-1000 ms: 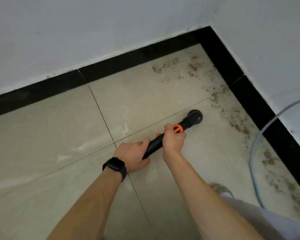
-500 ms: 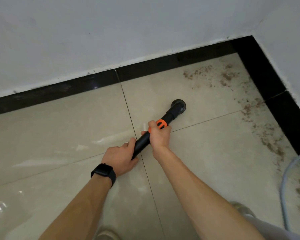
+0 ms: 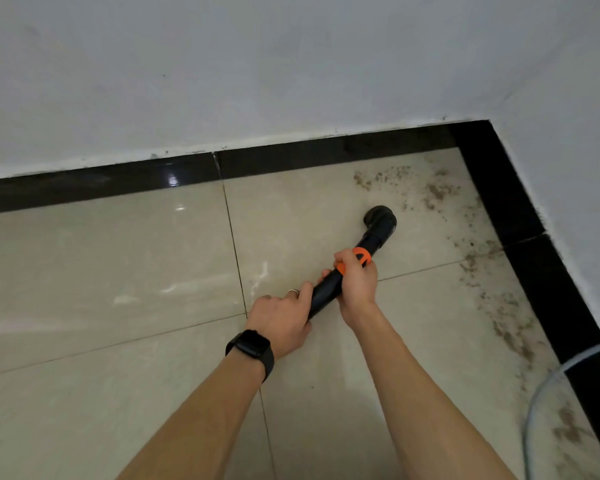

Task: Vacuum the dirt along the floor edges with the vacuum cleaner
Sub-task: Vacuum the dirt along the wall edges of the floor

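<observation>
Dirt (image 3: 433, 192) lies scattered in the corner and in a band along the black skirting (image 3: 534, 271) of the right-hand wall, up and to the right of both hands. The black vacuum tube (image 3: 323, 296) slants the same way, its long axis running from lower left to upper right. Its round nozzle (image 3: 380, 218) appears to sit on the beige tile floor (image 3: 101, 271), just short of the nearest specks. The right hand (image 3: 355, 285) wraps the tube just behind the orange collar (image 3: 361, 256) and is the nearer one to the nozzle. The left hand (image 3: 281, 320), with a dark watch (image 3: 252, 344) on its wrist, grips the tube's rear end. The coming move looks like a short push along that axis into the corner patch, then probably a sweep back down the right edge, where a pale hose (image 3: 526, 445) curves over the floor.
</observation>
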`<state>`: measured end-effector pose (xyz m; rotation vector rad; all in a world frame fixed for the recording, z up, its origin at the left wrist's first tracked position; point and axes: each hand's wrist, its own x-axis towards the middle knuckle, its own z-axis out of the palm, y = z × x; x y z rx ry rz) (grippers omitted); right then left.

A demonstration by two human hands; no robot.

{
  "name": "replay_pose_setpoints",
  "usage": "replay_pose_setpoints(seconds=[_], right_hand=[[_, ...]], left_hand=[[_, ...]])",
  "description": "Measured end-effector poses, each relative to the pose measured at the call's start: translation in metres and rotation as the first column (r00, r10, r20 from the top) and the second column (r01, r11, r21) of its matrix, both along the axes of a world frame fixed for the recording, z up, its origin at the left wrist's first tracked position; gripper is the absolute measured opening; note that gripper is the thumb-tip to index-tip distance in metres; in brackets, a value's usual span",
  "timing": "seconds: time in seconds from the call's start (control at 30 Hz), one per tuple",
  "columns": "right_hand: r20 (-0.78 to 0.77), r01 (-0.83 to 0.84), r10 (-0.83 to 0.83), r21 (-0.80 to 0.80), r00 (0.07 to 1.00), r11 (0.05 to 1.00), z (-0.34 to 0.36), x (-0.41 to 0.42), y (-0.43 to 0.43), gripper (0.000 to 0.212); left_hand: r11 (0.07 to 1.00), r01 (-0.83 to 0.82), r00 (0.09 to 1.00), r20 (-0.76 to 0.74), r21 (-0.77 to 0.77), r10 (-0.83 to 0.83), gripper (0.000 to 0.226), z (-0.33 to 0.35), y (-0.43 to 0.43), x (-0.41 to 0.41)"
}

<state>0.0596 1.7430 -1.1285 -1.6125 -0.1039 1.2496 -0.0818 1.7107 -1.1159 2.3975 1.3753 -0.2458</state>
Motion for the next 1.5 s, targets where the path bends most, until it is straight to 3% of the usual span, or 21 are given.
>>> replay_pose_setpoints(seconds=[0.6, 1.5], right_hand=[[-0.019, -0.172, 0.174, 0.065, 0.985, 0.983, -0.006, 0.002, 0.045, 0.017], [0.001, -0.209, 0.210, 0.060, 0.978, 0.976, -0.009, 0.009, 0.092, 0.017]], left_hand=[[0.991, -0.130, 0.986, 0.104, -0.015, 0.131, 0.040, -0.009, 0.028, 0.002], [0.975, -0.199, 0.959, 0.184, -0.097, 0.214, 0.036, -0.016, 0.070, 0.011]])
